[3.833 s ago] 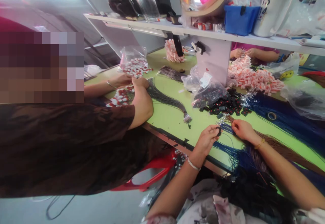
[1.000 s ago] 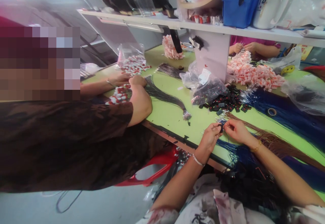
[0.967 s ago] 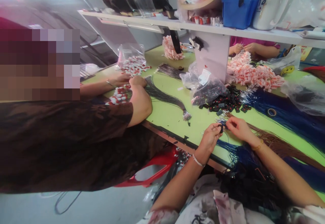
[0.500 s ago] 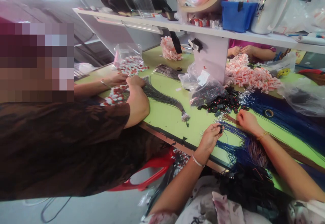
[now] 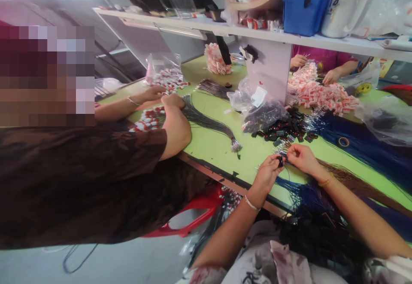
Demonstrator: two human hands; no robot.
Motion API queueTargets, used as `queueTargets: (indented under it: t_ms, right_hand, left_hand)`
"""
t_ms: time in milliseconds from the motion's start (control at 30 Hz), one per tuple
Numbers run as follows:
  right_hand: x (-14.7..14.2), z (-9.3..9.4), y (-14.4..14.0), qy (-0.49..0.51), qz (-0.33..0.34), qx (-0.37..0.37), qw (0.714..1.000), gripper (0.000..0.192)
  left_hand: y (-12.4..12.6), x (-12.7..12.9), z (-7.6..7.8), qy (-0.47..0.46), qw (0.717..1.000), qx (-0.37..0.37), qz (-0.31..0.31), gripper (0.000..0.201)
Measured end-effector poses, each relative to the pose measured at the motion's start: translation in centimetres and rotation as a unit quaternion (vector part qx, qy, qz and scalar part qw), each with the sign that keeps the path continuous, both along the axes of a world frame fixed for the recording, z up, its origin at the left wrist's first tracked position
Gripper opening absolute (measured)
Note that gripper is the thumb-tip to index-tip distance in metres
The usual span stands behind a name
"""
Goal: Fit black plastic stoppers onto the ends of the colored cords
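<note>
My left hand point(image 5: 268, 171) is closed around a small black connector housing point(image 5: 280, 161), holding it over the front part of the green table. A thin blue wire curves down from the housing. Close to its right side, my right hand point(image 5: 301, 158) has thumb and finger pinched together; what lies between them is too small to make out. Brown wires point(image 5: 341, 174) with bare metal ends run beneath and beyond my right hand. Below my hands lie blue wires point(image 5: 291, 187). Behind them is a heap of loose black housings point(image 5: 283, 127).
To the left, a co-worker's arms point(image 5: 175, 120) reach over red-and-white connectors point(image 5: 149, 118) and a grey wire bundle point(image 5: 209, 120). Another person's hands point(image 5: 331, 77) work behind pink-and-white connectors point(image 5: 334, 95). A shelf point(image 5: 267, 35) crosses above the table. Black parts point(image 5: 322, 236) cover my lap.
My right hand has moved left from the brown wires to beside the black housing. My left hand stays nearly in place. Across the table, the other person's hands have separated.
</note>
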State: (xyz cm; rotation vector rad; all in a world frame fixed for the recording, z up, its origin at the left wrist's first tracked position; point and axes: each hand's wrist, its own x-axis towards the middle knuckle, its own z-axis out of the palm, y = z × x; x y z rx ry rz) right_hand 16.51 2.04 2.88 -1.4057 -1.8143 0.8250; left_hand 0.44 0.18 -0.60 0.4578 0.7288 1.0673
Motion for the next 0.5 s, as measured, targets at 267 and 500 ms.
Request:
queueTargets:
  t_ms: [267,500]
  right_hand:
    - [-0.4,0.3,-1.8,-0.091,-0.008,0.063,0.994,0.011]
    - [-0.5,0.2,-1.9,-0.115,0.010,0.100,0.988,0.009]
  left_hand:
    - [0.2,-0.1,-0.2,-0.011,1.000,0.000,-0.012,0.021]
    - [0.1,-0.2,-0.2,-0.002,1.000,-0.002,-0.012,0.022]
